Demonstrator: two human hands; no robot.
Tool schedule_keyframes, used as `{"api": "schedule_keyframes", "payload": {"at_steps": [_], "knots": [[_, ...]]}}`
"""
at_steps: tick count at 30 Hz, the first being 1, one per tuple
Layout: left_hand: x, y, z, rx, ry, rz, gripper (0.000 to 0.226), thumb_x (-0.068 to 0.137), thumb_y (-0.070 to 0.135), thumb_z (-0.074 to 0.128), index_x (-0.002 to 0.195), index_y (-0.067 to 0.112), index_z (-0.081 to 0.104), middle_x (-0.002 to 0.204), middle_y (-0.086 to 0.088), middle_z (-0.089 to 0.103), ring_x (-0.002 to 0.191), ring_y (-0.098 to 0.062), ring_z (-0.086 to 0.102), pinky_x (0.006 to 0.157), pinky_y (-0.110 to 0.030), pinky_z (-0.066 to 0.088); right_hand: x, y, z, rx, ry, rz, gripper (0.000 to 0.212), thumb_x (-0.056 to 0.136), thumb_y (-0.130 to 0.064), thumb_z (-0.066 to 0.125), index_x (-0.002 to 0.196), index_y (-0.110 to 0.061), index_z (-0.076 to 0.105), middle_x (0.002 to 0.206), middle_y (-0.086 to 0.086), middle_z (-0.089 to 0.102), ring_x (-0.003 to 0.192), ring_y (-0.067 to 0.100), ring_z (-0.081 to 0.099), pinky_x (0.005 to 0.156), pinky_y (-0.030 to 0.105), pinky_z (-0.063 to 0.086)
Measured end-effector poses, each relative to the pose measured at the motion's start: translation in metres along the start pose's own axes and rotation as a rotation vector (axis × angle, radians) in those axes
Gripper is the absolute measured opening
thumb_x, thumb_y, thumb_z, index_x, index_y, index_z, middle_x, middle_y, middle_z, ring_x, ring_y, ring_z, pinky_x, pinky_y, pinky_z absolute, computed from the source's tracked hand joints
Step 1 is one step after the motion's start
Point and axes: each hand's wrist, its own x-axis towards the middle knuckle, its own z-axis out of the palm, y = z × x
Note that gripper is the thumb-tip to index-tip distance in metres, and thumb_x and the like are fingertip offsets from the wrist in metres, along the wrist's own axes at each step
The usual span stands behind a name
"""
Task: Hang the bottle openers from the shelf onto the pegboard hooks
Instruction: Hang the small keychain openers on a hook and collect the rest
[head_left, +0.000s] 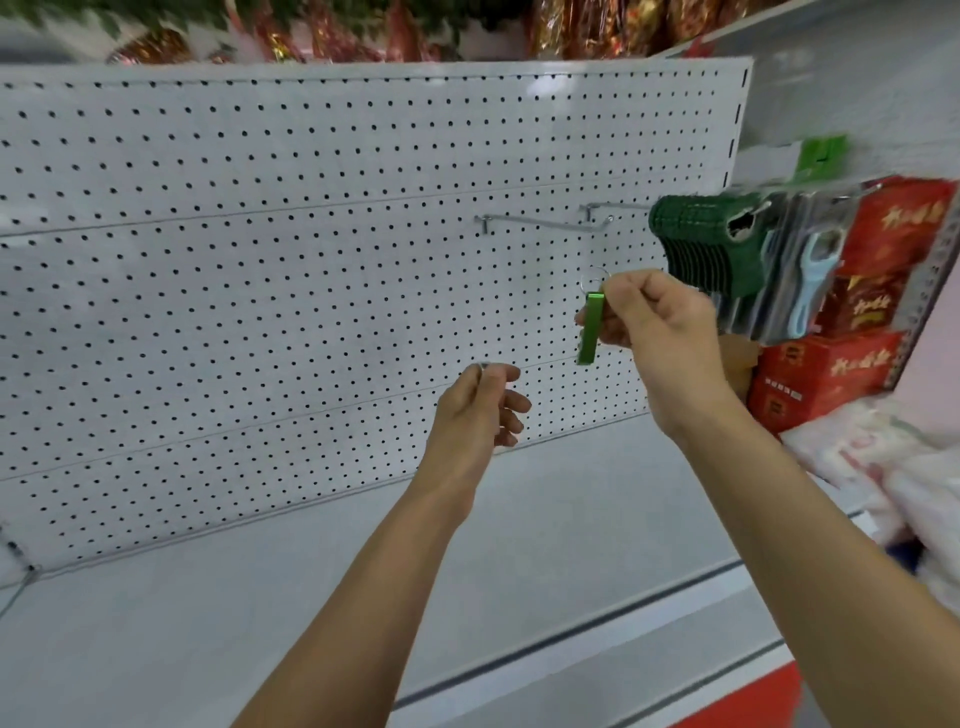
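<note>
Glossy green metal bottle opener (590, 329)

red boxes (826, 374) | gold Chinese characters | too blurred to read

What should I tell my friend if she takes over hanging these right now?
Right hand: pinches a green bottle opener near its key ring, below the empty hook.
Left hand: fingers loosely curled, a small metal ring at the tips; grip unclear.
Done: dark green openers fill the next hook to the right.
Left: slip this opener's ring onto the empty hook. No more openers show on the shelf.
</note>
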Motion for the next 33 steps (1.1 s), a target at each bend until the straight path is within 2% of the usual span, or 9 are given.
{"api": "schedule_keyframes", "payload": {"at_steps": [2, 6, 10, 14, 19, 23, 25, 28, 33], "knots": [[0.005, 0.003, 0.006, 0.047, 0.037, 0.013, 0.025, 0.099, 0.029, 0.042, 0.100, 0.022, 0.066, 0.081, 0.002, 0.060, 0.074, -0.014, 0.052, 0.068, -0.024, 0.044, 0.017, -0.009, -0.003, -0.013, -0.021, -0.040, 0.017, 0.096, -0.011, 0.052, 0.083, -0.013, 0.062, 0.063, -0.003, 0.071, 0.064, 0.008, 0.067, 0.066, 0.022, 0.053], [0.012, 0.010, 0.018, 0.157, 0.083, 0.037, 0.027, 0.100, 0.036, 0.040, 0.097, 0.030, 0.066, 0.070, 0.006, 0.047, 0.070, -0.002, 0.046, 0.062, -0.017, 0.034, 0.045, -0.018, -0.009, -0.038, -0.038, -0.058, 0.018, 0.097, -0.013, 0.052, 0.081, -0.015, 0.061, 0.068, 0.000, 0.071, 0.061, 0.007, 0.066, 0.062, 0.021, 0.051], [0.022, 0.014, 0.027, 0.130, 0.090, 0.086, 0.024, 0.099, 0.037, 0.045, 0.091, 0.032, 0.067, 0.066, 0.000, 0.043, 0.060, -0.009, 0.040, 0.060, -0.018, 0.037, 0.066, -0.014, -0.014, -0.103, -0.064, -0.012, 0.016, 0.096, -0.013, 0.052, 0.084, -0.011, 0.062, 0.070, 0.002, 0.071, 0.056, 0.005, 0.062, 0.060, 0.022, 0.049], [0.030, 0.012, 0.035, 0.030, 0.121, 0.152, 0.022, 0.099, 0.032, 0.049, 0.101, 0.023, 0.069, 0.063, 0.001, 0.058, 0.056, -0.012, 0.044, 0.054, -0.015, 0.041, 0.081, -0.002, -0.013, -0.132, -0.126, 0.032, 0.017, 0.096, -0.010, 0.051, 0.083, -0.009, 0.061, 0.070, 0.003, 0.071, 0.057, 0.009, 0.063, 0.061, 0.025, 0.050], [0.038, 0.012, 0.040, -0.111, 0.163, 0.180, 0.022, 0.098, 0.024, 0.054, 0.108, 0.010, 0.067, 0.071, -0.003, 0.064, 0.065, -0.015, 0.051, 0.061, -0.024, 0.049, 0.099, 0.014, -0.006, -0.140, -0.191, 0.063, 0.020, 0.096, -0.010, 0.050, 0.079, -0.012, 0.059, 0.071, 0.004, 0.072, 0.058, 0.013, 0.066, 0.062, 0.026, 0.050], [0.044, 0.011, 0.038, -0.146, 0.188, 0.169, 0.032, 0.098, 0.024, 0.055, 0.112, -0.002, 0.065, 0.078, 0.003, 0.070, 0.073, -0.015, 0.056, 0.065, -0.021, 0.050, 0.113, 0.021, 0.002, -0.146, -0.207, 0.064, 0.022, 0.097, -0.009, 0.049, 0.077, -0.009, 0.057, 0.071, 0.004, 0.071, 0.051, 0.008, 0.065, 0.050, 0.015, 0.044], [0.046, 0.012, 0.037, -0.165, 0.196, 0.155, 0.026, 0.098, 0.024, 0.055, 0.106, 0.002, 0.068, 0.081, 0.006, 0.072, 0.072, -0.014, 0.058, 0.067, -0.021, 0.052, 0.119, 0.025, 0.005, -0.119, -0.208, 0.075, 0.017, 0.098, -0.007, 0.048, 0.084, -0.005, 0.058, 0.073, 0.008, 0.070, 0.050, 0.005, 0.064, 0.048, 0.011, 0.044], [0.047, 0.015, 0.037, -0.204, 0.202, 0.151, 0.019, 0.098, 0.022, 0.054, 0.108, 0.014, 0.068, 0.086, -0.009, 0.068, 0.070, -0.014, 0.059, 0.069, -0.021, 0.055, 0.126, 0.032, 0.009, -0.122, -0.214, 0.083, 0.014, 0.097, -0.009, 0.049, 0.088, -0.005, 0.058, 0.076, 0.009, 0.071, 0.052, 0.005, 0.065, 0.050, 0.011, 0.045], [0.049, 0.014, 0.036, -0.270, 0.204, 0.112, 0.027, 0.096, 0.023, 0.057, 0.117, 0.009, 0.066, 0.090, -0.010, 0.070, 0.077, -0.017, 0.062, 0.070, -0.020, 0.055, 0.125, 0.040, 0.007, -0.120, -0.165, 0.078, 0.013, 0.096, -0.014, 0.052, 0.085, -0.012, 0.058, 0.086, 0.008, 0.071, 0.068, 0.010, 0.065, 0.064, 0.021, 0.047]]}}
